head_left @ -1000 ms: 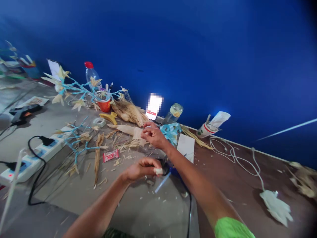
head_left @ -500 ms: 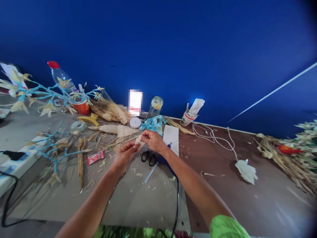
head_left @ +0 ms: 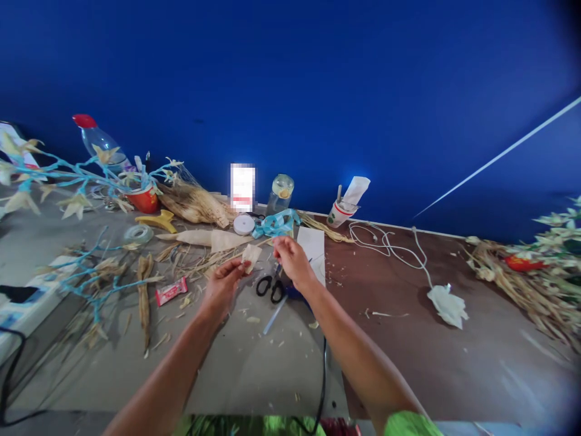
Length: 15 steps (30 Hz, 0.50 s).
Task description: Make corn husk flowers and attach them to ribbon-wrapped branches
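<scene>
Between the thumb and fingers of my left hand (head_left: 226, 281) is a small, pale piece of dried husk (head_left: 251, 255), held up above the table. Just to its right, my right hand (head_left: 294, 261) is closed in a pinch, apart from the husk piece; whatever its fingertips hold, if anything, is too small to make out. Below the hands lie black-handled scissors (head_left: 270, 288), partly covered by my right hand. A clear stick (head_left: 275, 316) rests beside them. Behind the hands are a light blue ribbon (head_left: 276, 224) and a white spool (head_left: 244, 224).
Blue-wrapped branches with husk flowers (head_left: 75, 181) spread at the left, near a red cup (head_left: 144, 198). A power strip (head_left: 34, 300) sits at the left edge. A glass jar (head_left: 280, 194), paper cup (head_left: 340, 213) and white cable (head_left: 388, 245) line the wall. Husk scraps litter the table.
My right hand has moved away from the left, to the right, off the husk piece. The piece now stands more in view in my left hand. The view has shifted slightly.
</scene>
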{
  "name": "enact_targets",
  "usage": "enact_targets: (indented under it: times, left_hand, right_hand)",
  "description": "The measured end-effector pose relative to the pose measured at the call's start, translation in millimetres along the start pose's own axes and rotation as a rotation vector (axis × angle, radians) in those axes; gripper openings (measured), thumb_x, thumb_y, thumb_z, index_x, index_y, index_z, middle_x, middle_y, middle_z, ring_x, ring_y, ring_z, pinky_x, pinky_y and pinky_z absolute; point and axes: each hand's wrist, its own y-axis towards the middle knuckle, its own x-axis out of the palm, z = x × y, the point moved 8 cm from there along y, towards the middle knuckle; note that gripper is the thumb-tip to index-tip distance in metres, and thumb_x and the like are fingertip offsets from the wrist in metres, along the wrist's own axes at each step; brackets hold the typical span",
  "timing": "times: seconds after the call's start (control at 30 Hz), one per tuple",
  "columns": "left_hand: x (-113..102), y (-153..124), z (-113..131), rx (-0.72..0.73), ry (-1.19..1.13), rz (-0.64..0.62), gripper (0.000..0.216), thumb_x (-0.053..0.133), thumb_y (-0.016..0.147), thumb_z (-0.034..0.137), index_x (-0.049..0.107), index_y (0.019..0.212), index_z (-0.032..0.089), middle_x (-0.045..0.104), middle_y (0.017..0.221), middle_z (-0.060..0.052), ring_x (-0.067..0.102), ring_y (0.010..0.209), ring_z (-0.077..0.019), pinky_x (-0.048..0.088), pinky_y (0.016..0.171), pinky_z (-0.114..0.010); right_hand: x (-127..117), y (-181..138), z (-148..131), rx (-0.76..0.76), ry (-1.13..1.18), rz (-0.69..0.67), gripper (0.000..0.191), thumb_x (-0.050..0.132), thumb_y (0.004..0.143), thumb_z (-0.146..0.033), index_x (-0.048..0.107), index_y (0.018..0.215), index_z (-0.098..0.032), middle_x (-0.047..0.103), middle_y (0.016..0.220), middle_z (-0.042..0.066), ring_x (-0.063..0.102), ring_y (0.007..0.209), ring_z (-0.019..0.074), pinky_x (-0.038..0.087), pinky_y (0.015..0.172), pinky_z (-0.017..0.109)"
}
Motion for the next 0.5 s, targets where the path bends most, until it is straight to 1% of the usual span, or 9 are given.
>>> enact_targets:
  times: [0.07, 0.1, 0.2, 0.33, 0.5]
  left_hand:
    - [2.2, -1.7, 0.8, -0.007, -0.03, -0.003, 0.027, 0.082, 0.052, 0.028, 0.069, 0.073, 0.015, 0.071, 0.074, -0.003, 0.062, 0.065, -0.012, 0.051, 0.063, -0.024]
    - [3.6, -2.7, 0.9, -0.015, -0.038, -0.008, 0.027, 0.082, 0.052, 0.027, 0.069, 0.073, 0.015, 0.071, 0.074, -0.003, 0.063, 0.066, -0.012, 0.051, 0.064, -0.024]
    - [7.1, -5.4, -0.9, -0.055, -0.045, -0.036, 0.027, 0.083, 0.05, 0.025, 0.069, 0.072, 0.015, 0.07, 0.073, -0.002, 0.063, 0.068, -0.0118, 0.051, 0.069, -0.023]
    - [7.2, -6.6, -1.9, -0.07, -0.046, -0.038, 0.028, 0.083, 0.051, 0.026, 0.068, 0.071, 0.014, 0.07, 0.073, -0.001, 0.063, 0.065, -0.0108, 0.05, 0.067, -0.023]
    - [6.3, -6.4, 2.8, -0.05, -0.039, -0.033, 0.026, 0.081, 0.054, 0.027, 0.066, 0.071, 0.014, 0.067, 0.072, 0.0, 0.062, 0.063, -0.0108, 0.049, 0.064, -0.022]
  right_hand:
    - [16.4, -12.1, 5.9, 0.035, -0.001, -0.067, 0.028, 0.051, 0.079, -0.044, 0.059, 0.078, -0.018, 0.053, 0.064, -0.002, 0.047, 0.057, 0.0116, 0.038, 0.057, 0.025]
    - [23.5, -17.2, 7.9, 0.046, 0.0, -0.078, 0.026, 0.053, 0.077, -0.043, 0.059, 0.077, -0.018, 0.055, 0.064, -0.001, 0.048, 0.059, 0.0121, 0.039, 0.058, 0.025]
    - [33.9, -24.9, 11.1, 0.064, 0.001, -0.028, 0.021, 0.057, 0.073, -0.037, 0.055, 0.067, -0.018, 0.052, 0.06, -0.003, 0.046, 0.057, 0.0118, 0.037, 0.058, 0.025]
    - [30.7, -23.5, 12.4, 0.088, 0.06, 0.046, 0.022, 0.058, 0.07, -0.034, 0.048, 0.057, -0.019, 0.041, 0.053, -0.006, 0.036, 0.051, 0.0098, 0.031, 0.052, 0.024]
    - [21.1, -25.0, 20.0, 0.19, 0.214, 0.13, 0.026, 0.057, 0.07, -0.035, 0.043, 0.055, -0.02, 0.036, 0.047, -0.007, 0.031, 0.046, 0.0088, 0.025, 0.047, 0.024]
